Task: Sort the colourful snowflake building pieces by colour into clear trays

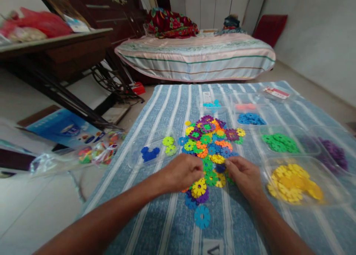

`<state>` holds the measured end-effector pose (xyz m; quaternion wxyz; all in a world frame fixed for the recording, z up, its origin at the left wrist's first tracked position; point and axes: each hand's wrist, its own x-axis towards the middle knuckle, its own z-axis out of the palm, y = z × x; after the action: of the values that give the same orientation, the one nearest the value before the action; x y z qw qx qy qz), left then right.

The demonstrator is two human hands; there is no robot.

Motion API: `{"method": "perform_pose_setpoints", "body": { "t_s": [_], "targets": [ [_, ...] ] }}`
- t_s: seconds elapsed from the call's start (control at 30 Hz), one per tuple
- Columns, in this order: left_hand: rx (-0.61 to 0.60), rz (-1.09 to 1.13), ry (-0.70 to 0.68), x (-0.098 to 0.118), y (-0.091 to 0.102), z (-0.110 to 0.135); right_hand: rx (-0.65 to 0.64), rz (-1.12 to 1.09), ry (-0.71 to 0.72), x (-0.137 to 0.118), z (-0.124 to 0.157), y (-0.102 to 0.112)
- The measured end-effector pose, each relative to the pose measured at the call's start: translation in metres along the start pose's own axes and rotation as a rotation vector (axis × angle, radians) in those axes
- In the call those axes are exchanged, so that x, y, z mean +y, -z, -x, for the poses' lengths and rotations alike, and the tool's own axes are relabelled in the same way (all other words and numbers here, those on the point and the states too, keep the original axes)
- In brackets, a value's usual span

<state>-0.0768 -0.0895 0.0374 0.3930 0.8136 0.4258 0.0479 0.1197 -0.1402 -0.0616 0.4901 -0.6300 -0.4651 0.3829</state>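
Note:
A loose pile of notched plastic discs [206, 139] in mixed colours, with some purple square pieces [231, 134], lies on the striped cloth. My left hand [182, 172] is curled closed at the pile's left side, above a yellow disc [199, 188]. Whatever is in its fingers is hidden. On the pile's right side, my right hand [246, 176] has thumb and index finger pinched at the edge of a tilted yellow notched disc [217, 159]. A light blue disc [202, 216] lies apart, closest to me.
Clear tubs hold sorted discs: yellow [292, 182], green [280, 143], purple [332, 154], blue [251, 118], orange-red [245, 106], light blue [213, 103]. Left, another tub has dark blue [150, 154] and lime discs [170, 145]. Beyond stands a bed [194, 58]; a sewing table [55, 43] is left.

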Motion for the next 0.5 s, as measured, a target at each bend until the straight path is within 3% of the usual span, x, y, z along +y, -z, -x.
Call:
{"method": "perform_pose_setpoints", "body": {
  "t_s": [0.1,0.2,0.33,0.5],
  "targets": [
    [-0.095,-0.287,-0.035,-0.008,-0.031,0.044,0.012,0.007,0.002,-0.003,0.0,0.0],
    [-0.118,-0.453,0.076,-0.009,-0.058,0.066,0.014,0.0,0.009,-0.004,0.001,0.001],
    [-0.117,-0.498,0.198,-0.002,-0.076,0.07,0.006,-0.028,-0.002,-0.002,0.002,0.001],
    [-0.104,-0.484,0.201,-0.001,-0.081,0.066,0.009,-0.05,-0.015,0.001,0.002,-0.001]
  ]
}}
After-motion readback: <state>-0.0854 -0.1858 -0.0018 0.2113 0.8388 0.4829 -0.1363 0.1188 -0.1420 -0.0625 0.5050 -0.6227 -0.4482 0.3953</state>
